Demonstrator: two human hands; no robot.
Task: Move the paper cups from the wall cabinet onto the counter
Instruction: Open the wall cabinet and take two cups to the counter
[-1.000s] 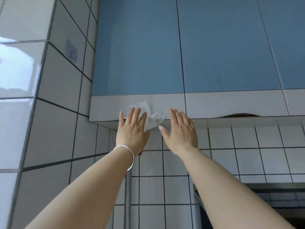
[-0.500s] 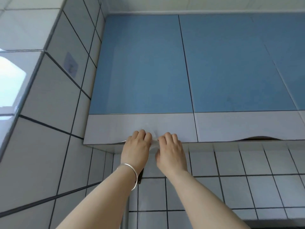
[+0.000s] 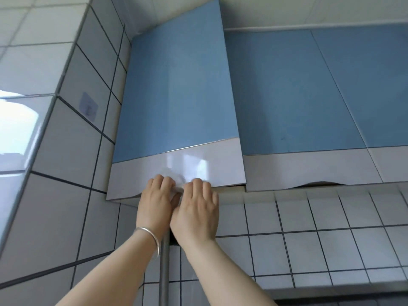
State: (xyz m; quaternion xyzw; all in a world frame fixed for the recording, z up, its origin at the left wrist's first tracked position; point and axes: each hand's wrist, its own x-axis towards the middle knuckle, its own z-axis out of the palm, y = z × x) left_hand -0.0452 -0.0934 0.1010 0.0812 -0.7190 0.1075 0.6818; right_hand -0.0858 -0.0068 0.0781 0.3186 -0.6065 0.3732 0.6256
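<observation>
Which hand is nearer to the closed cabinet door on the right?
Right. The right hand grips the open door's bottom edge, closer to the closed door; the left hand grips farther left.

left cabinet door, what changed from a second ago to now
The left cabinet door has swung out from flush to partly open. The left hand and right hand, flat and open a second ago, curled their fingers onto its bottom edge and pulled, a crumpled white tissue pinched between them. The right cabinet door stayed shut; no cups are visible yet.

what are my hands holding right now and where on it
Both hands, left hand and right hand, grip the bottom edge of the leftmost cabinet door.
</observation>
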